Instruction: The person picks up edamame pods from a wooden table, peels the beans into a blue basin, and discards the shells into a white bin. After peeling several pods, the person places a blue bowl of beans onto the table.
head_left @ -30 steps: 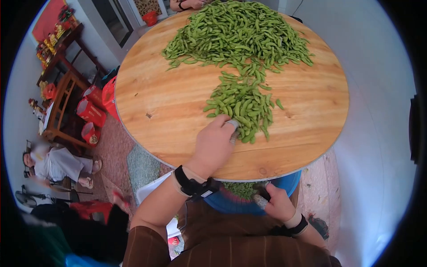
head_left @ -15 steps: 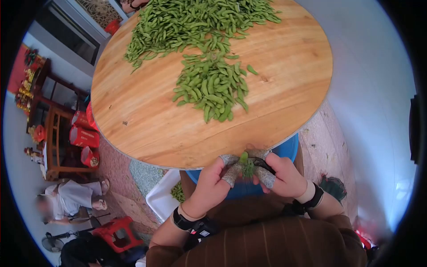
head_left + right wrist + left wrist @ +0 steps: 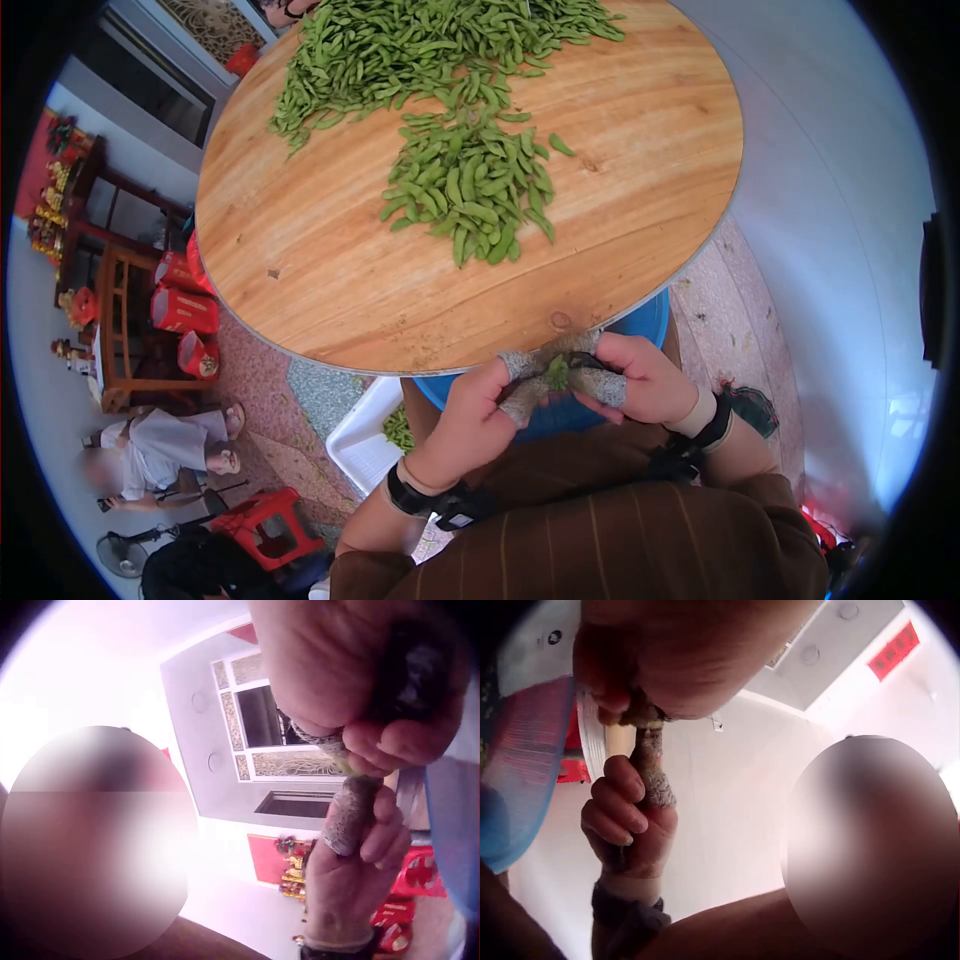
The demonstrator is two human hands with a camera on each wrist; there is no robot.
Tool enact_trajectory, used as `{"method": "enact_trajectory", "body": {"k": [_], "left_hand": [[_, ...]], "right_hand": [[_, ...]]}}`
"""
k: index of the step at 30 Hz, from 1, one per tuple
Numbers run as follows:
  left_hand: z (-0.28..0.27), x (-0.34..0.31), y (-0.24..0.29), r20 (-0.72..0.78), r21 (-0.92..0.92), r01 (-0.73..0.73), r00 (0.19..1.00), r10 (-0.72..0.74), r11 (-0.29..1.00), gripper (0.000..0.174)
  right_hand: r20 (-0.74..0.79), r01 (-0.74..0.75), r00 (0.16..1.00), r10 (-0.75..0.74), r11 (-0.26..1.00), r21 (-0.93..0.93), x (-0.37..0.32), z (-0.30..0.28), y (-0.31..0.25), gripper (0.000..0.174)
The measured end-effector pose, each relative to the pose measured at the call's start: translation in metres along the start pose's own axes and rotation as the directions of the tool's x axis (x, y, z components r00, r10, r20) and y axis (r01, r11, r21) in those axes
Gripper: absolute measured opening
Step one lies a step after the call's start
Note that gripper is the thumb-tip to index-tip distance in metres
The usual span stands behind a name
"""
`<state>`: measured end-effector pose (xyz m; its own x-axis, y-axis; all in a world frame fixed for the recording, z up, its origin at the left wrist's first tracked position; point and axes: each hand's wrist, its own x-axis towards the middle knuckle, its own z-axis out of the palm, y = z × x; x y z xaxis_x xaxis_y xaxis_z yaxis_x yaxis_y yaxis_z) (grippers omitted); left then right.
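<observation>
Below the table's near edge, the left hand (image 3: 475, 405) and right hand (image 3: 645, 380) meet with grey-wrapped thumbs and forefingers, pinching a small green pod (image 3: 557, 373) between them. In the right wrist view, the right hand (image 3: 352, 682) also curls round a dark object (image 3: 416, 667), too blurred to identify. The left hand (image 3: 349, 870) touches it from below. A small pod heap (image 3: 470, 190) lies on the round wooden table (image 3: 400, 300), beside a larger pod pile (image 3: 400, 55). Part of a blue tub (image 3: 640, 320) shows under the hands.
A white tray (image 3: 365, 445) with some pods stands on the floor, left of the tub. Farther left are red buckets (image 3: 185, 310), a seated person (image 3: 150, 455), a red stool (image 3: 270, 530) and a fan (image 3: 122, 553). A wall (image 3: 830, 200) rises at the right.
Over the last second, the left hand has moved from the small pod heap to the right hand, bringing a pod. The head view has shifted; both hands stay together since the middle frame.
</observation>
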<state>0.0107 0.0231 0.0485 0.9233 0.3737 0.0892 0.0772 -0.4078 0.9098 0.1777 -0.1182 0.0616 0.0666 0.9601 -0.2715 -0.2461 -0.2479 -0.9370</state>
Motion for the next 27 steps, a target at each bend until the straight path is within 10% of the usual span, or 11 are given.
{"method": "enact_trajectory", "body": {"k": [2, 3, 5, 9, 11, 12, 14, 17, 27], "left_hand": [[-0.006, -0.002, 0.003, 0.371, -0.724, 0.469, 0.883, -0.289, 0.505, 0.016], [-0.006, -0.001, 0.003, 0.371, -0.723, 0.47, 0.882, -0.289, 0.505, 0.016], [-0.005, 0.0, 0.003, 0.516, -0.856, 0.517, 0.856, -0.039, 0.013, 0.016], [-0.006, -0.005, -0.01, 0.416, -0.869, 0.443, 0.895, -0.161, 0.222, 0.019], [-0.003, -0.01, -0.013, 0.006, -0.149, 0.067, 0.998, -0.067, 0.987, 0.019], [-0.005, -0.01, -0.008, 0.012, -0.147, 0.07, 0.998, -0.069, 0.987, 0.019], [-0.007, -0.011, 0.004, -0.057, 0.501, -0.064, 0.993, 0.107, 0.863, 0.023], [-0.004, -0.013, 0.003, -0.055, 0.721, -0.155, 0.959, 0.278, 0.676, 0.019], [0.0, -0.013, 0.007, -0.033, 0.756, -0.154, 0.961, 0.273, 0.636, 0.024]], "right_hand": [[0.122, 0.003, 0.992, -0.03, 0.978, 0.21, 0.0, 0.001, 0.0, 0.03], [0.122, 0.004, 0.992, -0.03, 0.978, 0.211, 0.001, 0.003, -0.002, 0.03], [0.291, -0.227, 0.953, 0.079, 0.822, 0.522, 0.002, 0.008, -0.007, 0.029], [0.229, -0.274, 0.958, 0.172, 0.786, 0.554, 0.013, 0.011, -0.017, 0.027], [0.134, -0.211, 0.976, 0.171, 0.892, 0.4, 0.017, 0.012, -0.011, 0.019], [0.133, -0.21, 0.976, 0.17, 0.89, 0.406, 0.017, 0.014, -0.011, 0.019], [0.085, -0.137, 0.989, 0.12, 0.965, 0.225, 0.018, 0.018, -0.009, 0.013], [0.074, -0.034, 0.997, 0.023, 0.988, 0.152, 0.021, 0.018, -0.003, 0.013], [-0.035, -0.125, 0.99, 0.134, 0.974, 0.188, 0.01, 0.031, -0.01, 0.013]]}}
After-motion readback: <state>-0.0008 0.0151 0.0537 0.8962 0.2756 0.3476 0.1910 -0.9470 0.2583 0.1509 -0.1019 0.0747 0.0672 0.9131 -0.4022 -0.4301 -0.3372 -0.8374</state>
